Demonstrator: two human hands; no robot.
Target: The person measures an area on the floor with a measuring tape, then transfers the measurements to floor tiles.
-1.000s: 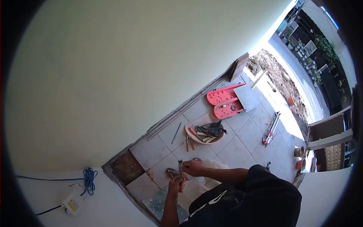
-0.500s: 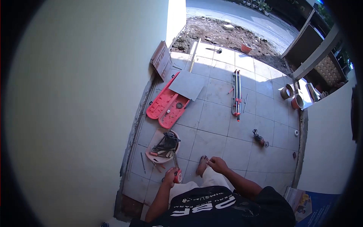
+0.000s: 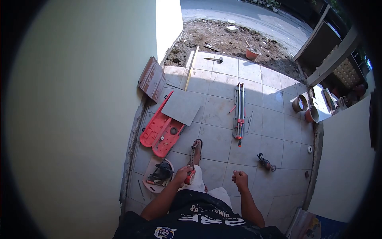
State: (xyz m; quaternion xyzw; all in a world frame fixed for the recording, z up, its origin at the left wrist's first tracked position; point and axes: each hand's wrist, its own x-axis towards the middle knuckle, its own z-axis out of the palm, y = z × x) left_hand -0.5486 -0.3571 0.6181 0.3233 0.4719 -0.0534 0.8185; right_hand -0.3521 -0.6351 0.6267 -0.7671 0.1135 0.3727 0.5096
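My left hand [image 3: 182, 174] grips a red tape measure [image 3: 190, 177] whose blade sticks out ahead toward my sandalled foot [image 3: 196, 148]. My right hand [image 3: 240, 178] hangs beside it as a loose fist with nothing in it. Below the hands is my dark printed shirt. To the left of my left hand a shallow basin [image 3: 150, 186] holds a dark cloth and several hand tools.
A red open tool case [image 3: 156, 135] with a grey tile [image 3: 181, 106] on it lies by the pale wall. A manual tile cutter [image 3: 238, 115] lies on the tiled floor, an angle grinder [image 3: 264, 163] near it. Two pots [image 3: 305, 108] stand right; bare soil and a hammer [image 3: 215, 59] lie beyond.
I have risen and my view has swung from the wall corner toward the open floor. My right hand has left the tape blade and closed; the left still holds the tape measure.
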